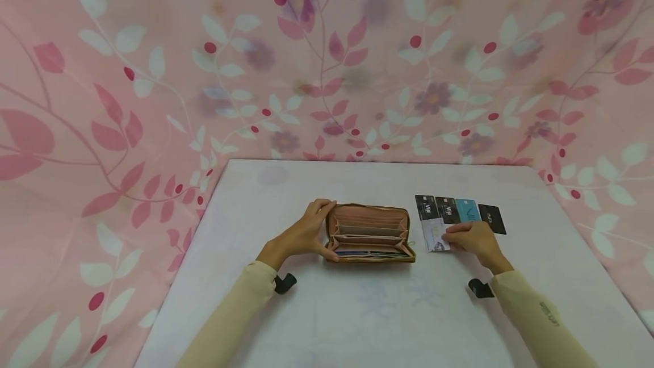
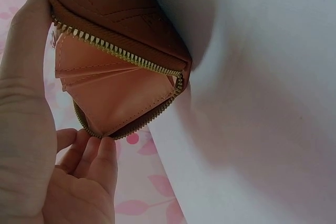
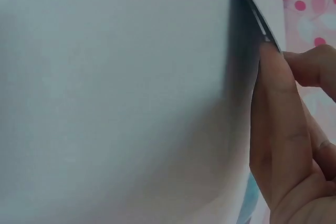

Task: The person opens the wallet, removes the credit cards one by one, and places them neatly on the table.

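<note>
A brown zip-around wallet (image 1: 368,214) lies open on the table, its pleated compartments showing and several thin edges in its front pocket. My left hand (image 1: 304,234) grips its left end, thumb at the front edge and fingers at the back. In the left wrist view, the brass zipper teeth (image 2: 113,50) frame the folded side gusset (image 2: 123,95). To the wallet's right, my right hand (image 1: 477,240) pinches a pale card (image 1: 433,234) by its right edge between thumb and fingers. Seen from the right wrist, that card (image 3: 254,11) is nearly edge-on and tilted.
Behind the pale card runs a row of cards: a black Vip card (image 1: 425,207), another black Vip card (image 1: 447,209), a blue card (image 1: 467,210) and a black card (image 1: 493,219). The white table (image 1: 327,311) meets a pink floral curtain (image 1: 317,72) at its back edge.
</note>
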The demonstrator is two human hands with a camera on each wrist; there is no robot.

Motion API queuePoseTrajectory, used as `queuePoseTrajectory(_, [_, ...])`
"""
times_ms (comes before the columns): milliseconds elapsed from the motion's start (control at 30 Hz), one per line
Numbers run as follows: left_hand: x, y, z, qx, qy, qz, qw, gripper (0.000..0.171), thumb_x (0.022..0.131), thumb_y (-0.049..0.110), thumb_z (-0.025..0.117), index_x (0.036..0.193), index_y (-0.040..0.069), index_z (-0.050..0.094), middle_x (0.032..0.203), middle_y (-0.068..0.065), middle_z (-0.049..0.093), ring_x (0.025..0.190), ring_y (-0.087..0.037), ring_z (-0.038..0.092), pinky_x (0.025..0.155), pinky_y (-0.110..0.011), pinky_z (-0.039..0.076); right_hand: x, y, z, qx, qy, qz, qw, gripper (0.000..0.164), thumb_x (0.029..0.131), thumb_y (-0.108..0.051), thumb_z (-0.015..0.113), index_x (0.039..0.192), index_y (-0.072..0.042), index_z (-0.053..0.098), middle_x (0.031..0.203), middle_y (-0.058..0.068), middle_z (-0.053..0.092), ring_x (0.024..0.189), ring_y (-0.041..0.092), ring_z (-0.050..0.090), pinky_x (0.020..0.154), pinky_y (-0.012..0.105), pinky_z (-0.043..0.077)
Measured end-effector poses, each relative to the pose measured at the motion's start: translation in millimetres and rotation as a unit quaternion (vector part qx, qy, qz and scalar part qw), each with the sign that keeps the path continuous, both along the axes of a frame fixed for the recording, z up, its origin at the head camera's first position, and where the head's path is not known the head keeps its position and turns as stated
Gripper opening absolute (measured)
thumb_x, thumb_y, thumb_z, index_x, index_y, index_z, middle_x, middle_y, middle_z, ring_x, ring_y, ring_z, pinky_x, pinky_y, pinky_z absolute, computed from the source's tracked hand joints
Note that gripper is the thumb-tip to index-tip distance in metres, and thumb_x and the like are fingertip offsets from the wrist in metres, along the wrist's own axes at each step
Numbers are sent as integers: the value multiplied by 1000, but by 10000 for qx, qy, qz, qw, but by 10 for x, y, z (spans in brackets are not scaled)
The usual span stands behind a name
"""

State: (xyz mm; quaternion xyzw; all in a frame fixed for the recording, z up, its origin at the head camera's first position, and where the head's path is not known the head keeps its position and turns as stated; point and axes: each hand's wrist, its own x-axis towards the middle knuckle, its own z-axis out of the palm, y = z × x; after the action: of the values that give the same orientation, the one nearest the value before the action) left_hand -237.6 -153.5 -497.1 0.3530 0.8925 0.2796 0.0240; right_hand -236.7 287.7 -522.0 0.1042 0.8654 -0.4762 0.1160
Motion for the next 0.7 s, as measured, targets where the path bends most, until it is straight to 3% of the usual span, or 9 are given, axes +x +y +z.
queuePoseTrajectory(167, [5,-6,-8,-73,-63,53,9999,131,59,67,81,154,2,19,149,-9,22,135,-20,23,107,-37,36,3,-12,-49,775,-32,151,9969,48,75,-39,85,101,0,74,75,1,71,68,12,63,61,26,47])
queuePoseTrajectory(367, [-3,-9,-1,-3,3,29,10000,131,59,66,81,155,4,19,148,-9,23,134,-20,24,106,-37,37,-7,-95,85,1642,54,573,9847,43,79,-38,82,95,1,74,66,1,68,65,15,62,64,36,47])
queuePoseTrajectory(500, [-14,-11,-12,9,28,37,10000,131,58,68,80,155,4,19,148,-8,23,134,-20,25,106,-37,37,-23,-144,146,1717,-52,693,9827,36,81,-31,81,92,2,73,66,2,68,60,16,65,68,41,52])
queuePoseTrajectory(700, [-36,-6,-53,28,15,49,10000,133,56,71,79,155,4,20,147,-8,24,133,-19,26,106,-37,37,-46,-176,132,1863,134,958,9777,33,78,-26,83,87,3,71,70,6,66,56,17,65,57,33,53])
